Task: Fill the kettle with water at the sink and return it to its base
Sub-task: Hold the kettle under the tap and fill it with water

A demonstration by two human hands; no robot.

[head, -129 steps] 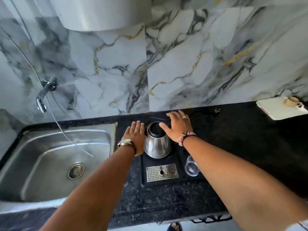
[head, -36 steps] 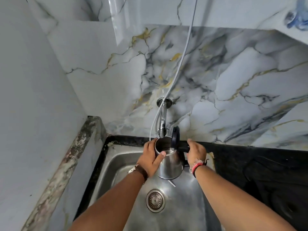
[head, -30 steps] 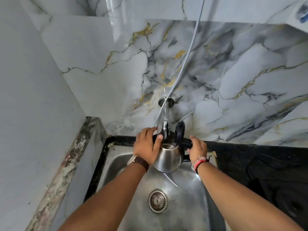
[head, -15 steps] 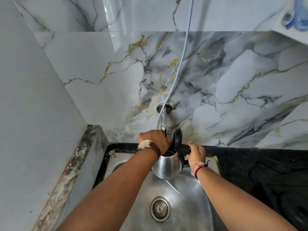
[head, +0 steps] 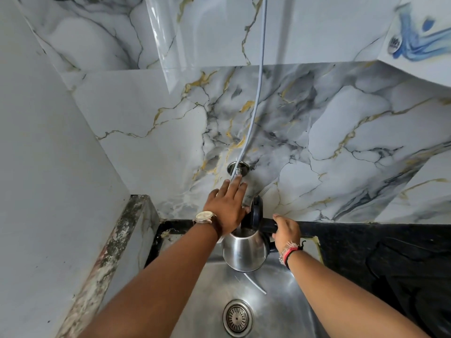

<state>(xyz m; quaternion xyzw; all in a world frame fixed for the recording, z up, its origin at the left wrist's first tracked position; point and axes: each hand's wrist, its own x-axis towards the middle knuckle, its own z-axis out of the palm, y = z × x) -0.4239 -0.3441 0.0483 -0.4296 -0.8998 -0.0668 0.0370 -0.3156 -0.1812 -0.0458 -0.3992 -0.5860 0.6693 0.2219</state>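
Note:
The steel kettle (head: 245,250) hangs over the sink (head: 280,301), held upright with its black lid (head: 256,211) flipped open. My right hand (head: 286,230) is closed around the kettle's black handle. My left hand (head: 228,208) lies above the kettle's mouth with fingers stretched toward the wall, over the tap. The tap's spout is hidden under that hand; only its round wall flange (head: 238,168) shows. I cannot see any water stream. The kettle's base is not clearly in view.
A grey hose (head: 258,93) runs down the marble wall to the tap. The drain (head: 237,317) sits in the sink below the kettle. Black counter (head: 366,240) extends to the right, a stone ledge (head: 114,240) and white wall to the left.
My left hand left the kettle body, went up onto the tap, and now has its fingers stretched out over it. My right hand keeps the kettle under the tap.

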